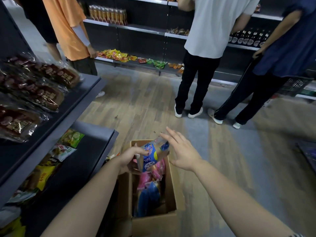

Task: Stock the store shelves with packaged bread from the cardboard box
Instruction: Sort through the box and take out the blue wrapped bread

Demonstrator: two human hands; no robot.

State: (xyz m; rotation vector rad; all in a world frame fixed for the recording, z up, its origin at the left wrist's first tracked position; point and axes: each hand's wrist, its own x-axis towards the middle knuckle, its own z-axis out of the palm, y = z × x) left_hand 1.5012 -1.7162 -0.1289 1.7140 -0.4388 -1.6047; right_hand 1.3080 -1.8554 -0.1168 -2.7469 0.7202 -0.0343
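**A:** Head view: what am I holding?

**B:** Your left hand [131,156] grips a blue bread packet [152,155] just above the cardboard box [153,224], with your fingers curled round its left edge.

**A:** And my right?

**B:** Your right hand [183,151] is spread flat at the packet's right edge and holds nothing. I cannot tell whether it touches.

**A:** Any label?

**B:** White lettering on blue, too blurred to read. Pink packets [145,180] lie inside the box. Left of the box, the print on the shelf [82,161] snack bags [66,147] is blurred too.

just one wide head cam, tilted forward and down, close over the cardboard box [176,189] at lower centre, shelves [140,29] farther off up top
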